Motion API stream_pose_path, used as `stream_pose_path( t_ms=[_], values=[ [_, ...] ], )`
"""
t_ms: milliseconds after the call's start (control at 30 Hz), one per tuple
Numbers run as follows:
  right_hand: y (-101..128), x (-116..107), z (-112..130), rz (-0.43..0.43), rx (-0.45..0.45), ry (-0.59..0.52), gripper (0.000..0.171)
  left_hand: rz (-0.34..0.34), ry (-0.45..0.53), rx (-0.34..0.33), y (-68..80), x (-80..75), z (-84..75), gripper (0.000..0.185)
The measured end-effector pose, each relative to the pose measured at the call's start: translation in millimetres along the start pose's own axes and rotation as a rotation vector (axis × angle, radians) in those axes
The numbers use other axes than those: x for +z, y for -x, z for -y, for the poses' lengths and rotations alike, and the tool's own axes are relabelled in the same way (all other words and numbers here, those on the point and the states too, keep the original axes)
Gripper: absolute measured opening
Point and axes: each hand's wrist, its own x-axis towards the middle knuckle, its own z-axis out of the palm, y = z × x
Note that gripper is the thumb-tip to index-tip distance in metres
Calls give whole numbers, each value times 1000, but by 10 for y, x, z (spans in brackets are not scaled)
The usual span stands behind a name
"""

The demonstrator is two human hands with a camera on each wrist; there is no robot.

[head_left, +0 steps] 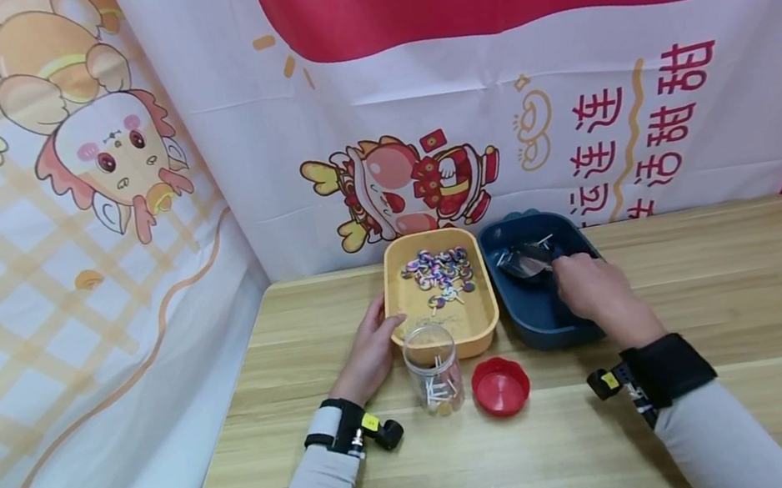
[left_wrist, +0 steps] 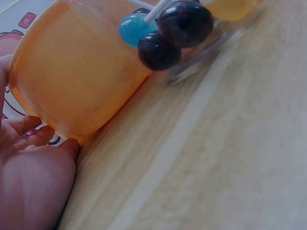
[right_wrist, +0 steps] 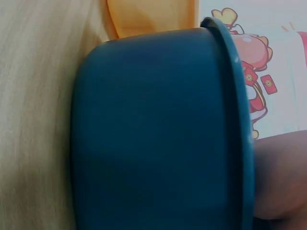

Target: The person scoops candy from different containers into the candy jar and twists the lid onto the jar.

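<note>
My left hand [head_left: 369, 353] holds the left side of a yellow bin [head_left: 481, 319], its thumb over the rim. In the left wrist view, the fingers rest against the bin's outer wall. Multicoloured round lollipops [head_left: 440, 266] lie inside the bin. My right hand [head_left: 595, 289] reaches over the right rim of a dark blue bin [head_left: 534, 315] and grips a glossy, partly see-through scoop [head_left: 532, 261] low inside it. A white stick shows beside the scoop. Its handle is mostly hidden by the hand, and the right wrist view shows mainly the blue bin's outer wall.
In front of the yellow bin stands a clear jar [head_left: 435, 372], uncovered, with several lollipops in it, white sticks upward. A red scalloped lid [head_left: 501, 386] lies to its right. The wooden table [head_left: 750, 308] meets a printed cloth backdrop [head_left: 259, 171] behind the bins.
</note>
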Motion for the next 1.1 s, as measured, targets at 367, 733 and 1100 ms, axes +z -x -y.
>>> stream_pose_path(
  t_ms=[367,733,1100],
  values=[
    [-30,119,95,55,-26,40,33,11,-6,-12,6,0,-14,66],
    [-119,133,49,250,-17,-142,28,4,-5,-9,30,11,-19,67],
    [-120,162,-7,252,-25,-157,31,-1,-12,0,35,14,-12,69]
  ],
)
